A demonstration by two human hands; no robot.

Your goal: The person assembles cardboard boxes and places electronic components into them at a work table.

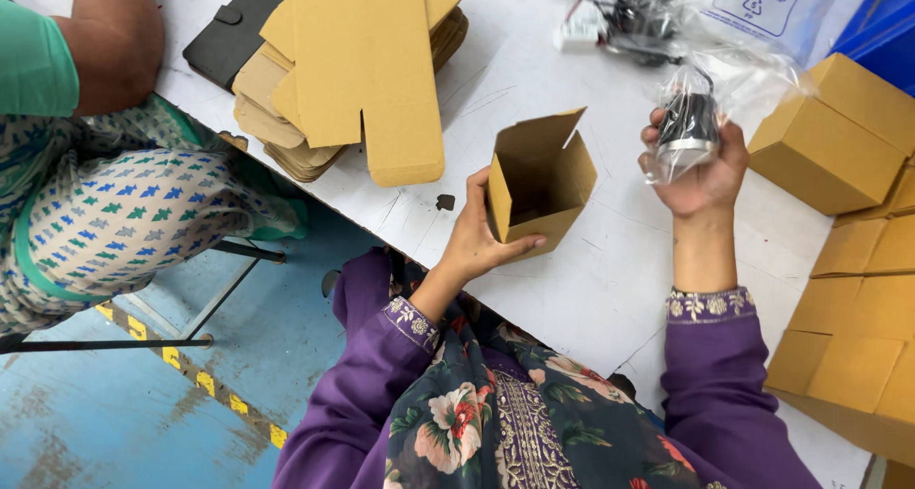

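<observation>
The left hand (474,236) was clamped on a small open box (539,179), thumb on the near wall and fingers under its base. The box was tilted with its mouth toward the right hand, flaps standing up — an attitude that left the cavity clear. What could be seen of the cavity held nothing.

Right of the box and apart from it, the right hand (703,170) was closed around a bagged part (687,127): a dark cylinder with a silver band, sealed in a clear plastic bag. The grip sat low on the bag, so the cylinder stood upright above the palm.

Both hands were held just above a white table (581,289), with a clear gap between them.

Behind the box, to its left, lay a stack of flat blanks (367,70) — unfolded cartons piled loosely, within reach of the left hand. A black case (233,31) lay beyond that stack. Behind the box to the right, a larger clear bag (705,12) held more wired parts; their number could not be told.

Far right of the box, closed boxes (839,132) were grouped along the table edge, flaps shut, so their contents were hidden.

Left of the box, past the blanks, another person's arm (114,41) rested at the table edge; that person's hands were out of view.
</observation>
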